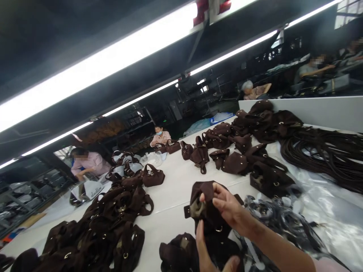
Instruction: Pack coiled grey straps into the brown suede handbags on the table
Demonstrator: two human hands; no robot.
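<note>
A dark brown fabric handbag (211,219) stands in front of me on the white table. Its mouth gapes a little, and a pale olive lining shows inside. My right hand (231,209) pinches the bag's upper edge between thumb and fingers. Lower down, my left hand (208,255) is open, thumb and fingers apart, in front of the bag's lower part; whether it touches the fabric I cannot tell. A gold-coloured D-ring (219,229) sits on the bag's side. Close to my left hand lies another dark brown bag (178,254).
Brown bags are heaped along the left (99,226) and at the back right (263,121). Dark straps (326,155) lie coiled at right, beside clear plastic (331,215) and wrapped hardware (283,219). Across the table, two people (92,162) work at the left and far end.
</note>
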